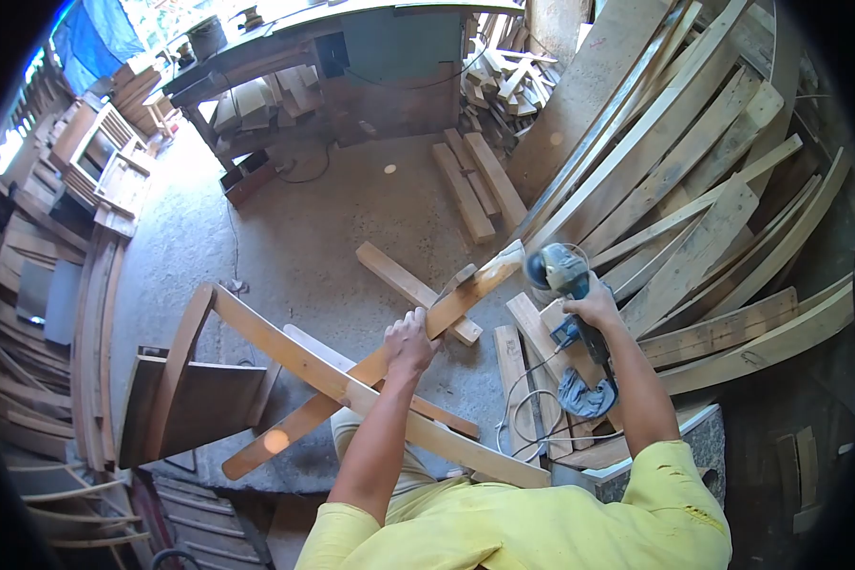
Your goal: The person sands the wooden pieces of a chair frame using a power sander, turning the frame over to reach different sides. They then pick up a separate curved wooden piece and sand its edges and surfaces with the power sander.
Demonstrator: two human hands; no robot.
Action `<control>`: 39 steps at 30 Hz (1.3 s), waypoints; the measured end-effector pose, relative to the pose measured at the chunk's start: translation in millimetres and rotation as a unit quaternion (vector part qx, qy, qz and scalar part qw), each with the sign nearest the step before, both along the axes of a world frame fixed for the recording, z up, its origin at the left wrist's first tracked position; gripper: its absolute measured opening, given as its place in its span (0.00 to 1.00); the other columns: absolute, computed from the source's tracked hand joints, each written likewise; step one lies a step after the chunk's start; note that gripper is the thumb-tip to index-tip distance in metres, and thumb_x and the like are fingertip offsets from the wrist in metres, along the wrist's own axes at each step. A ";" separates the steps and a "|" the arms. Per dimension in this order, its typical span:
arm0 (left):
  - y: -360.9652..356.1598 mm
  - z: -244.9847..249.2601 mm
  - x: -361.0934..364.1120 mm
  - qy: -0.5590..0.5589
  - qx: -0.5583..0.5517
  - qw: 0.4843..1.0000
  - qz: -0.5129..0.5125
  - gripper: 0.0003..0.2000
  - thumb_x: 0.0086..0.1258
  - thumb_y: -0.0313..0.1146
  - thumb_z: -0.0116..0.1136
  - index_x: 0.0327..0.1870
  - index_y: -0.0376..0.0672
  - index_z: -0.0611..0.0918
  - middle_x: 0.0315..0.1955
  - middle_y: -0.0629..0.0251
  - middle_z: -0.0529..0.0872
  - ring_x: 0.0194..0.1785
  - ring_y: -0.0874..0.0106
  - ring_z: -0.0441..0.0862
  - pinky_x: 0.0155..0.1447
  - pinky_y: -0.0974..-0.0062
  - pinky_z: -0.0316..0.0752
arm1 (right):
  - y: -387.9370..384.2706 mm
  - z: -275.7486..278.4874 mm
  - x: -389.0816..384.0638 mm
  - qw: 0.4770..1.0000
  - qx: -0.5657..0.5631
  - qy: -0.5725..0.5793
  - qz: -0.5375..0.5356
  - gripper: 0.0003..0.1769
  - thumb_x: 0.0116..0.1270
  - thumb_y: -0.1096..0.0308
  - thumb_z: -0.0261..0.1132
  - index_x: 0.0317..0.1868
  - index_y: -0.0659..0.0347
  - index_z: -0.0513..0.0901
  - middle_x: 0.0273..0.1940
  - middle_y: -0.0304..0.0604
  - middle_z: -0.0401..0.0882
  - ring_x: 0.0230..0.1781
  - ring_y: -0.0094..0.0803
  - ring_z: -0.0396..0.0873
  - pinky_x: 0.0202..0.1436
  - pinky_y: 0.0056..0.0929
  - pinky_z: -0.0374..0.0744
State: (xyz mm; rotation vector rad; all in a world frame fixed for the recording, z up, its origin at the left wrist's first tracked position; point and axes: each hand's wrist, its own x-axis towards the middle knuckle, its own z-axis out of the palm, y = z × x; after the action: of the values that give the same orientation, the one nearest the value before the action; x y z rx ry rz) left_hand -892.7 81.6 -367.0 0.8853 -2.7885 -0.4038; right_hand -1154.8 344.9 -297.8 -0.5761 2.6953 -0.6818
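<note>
My left hand (410,340) is closed around a long wooden piece (480,287) that runs diagonally across the crossed wooden frame in front of me. The far end of this piece looks paler than the rest. In my right hand (594,302) is an angle grinder (567,270), its round disc head close beside that pale end. A curved wooden rail (285,344) crosses under my left forearm and belongs to the frame. Beyond my left hand, a loose wooden beam (399,274) lies on the floor beneath the piece.
Long boards (674,180) lean in a dense stack on the right. A white cable (518,418) loops by a blue-grey cloth (584,394) near my right arm. A workbench (389,85) stands at the back, and more timber (90,351) lines the left side.
</note>
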 end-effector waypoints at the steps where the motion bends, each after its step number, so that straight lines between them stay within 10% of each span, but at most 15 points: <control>1: 0.2 0.8 0.4 -0.005 0.001 1.000 -0.003 0.23 0.59 0.52 0.70 0.44 0.46 0.77 0.38 0.60 0.84 0.43 0.59 0.85 0.48 0.60 0.77 | 9.6 -0.6 -3.9 1.000 -0.003 0.005 -0.023 0.50 0.39 0.54 0.79 0.65 0.65 0.73 0.57 0.63 0.81 0.60 0.53 0.79 0.65 0.41 0.77; 39: -3.0 -6.1 0.4 0.007 -0.016 1.000 -0.006 0.24 0.60 0.56 0.68 0.41 0.46 0.77 0.37 0.59 0.85 0.42 0.58 0.86 0.46 0.60 0.77 | -24.9 -21.6 -17.8 0.998 -0.048 0.035 -0.008 0.54 0.39 0.54 0.78 0.68 0.71 0.70 0.58 0.62 0.80 0.63 0.51 0.78 0.68 0.39 0.74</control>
State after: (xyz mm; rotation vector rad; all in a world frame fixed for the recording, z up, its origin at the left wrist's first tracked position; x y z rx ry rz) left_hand -892.3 78.6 -373.1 0.8574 -2.7804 -0.3650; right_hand -1172.6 320.0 -319.5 -0.6138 2.7465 -0.8138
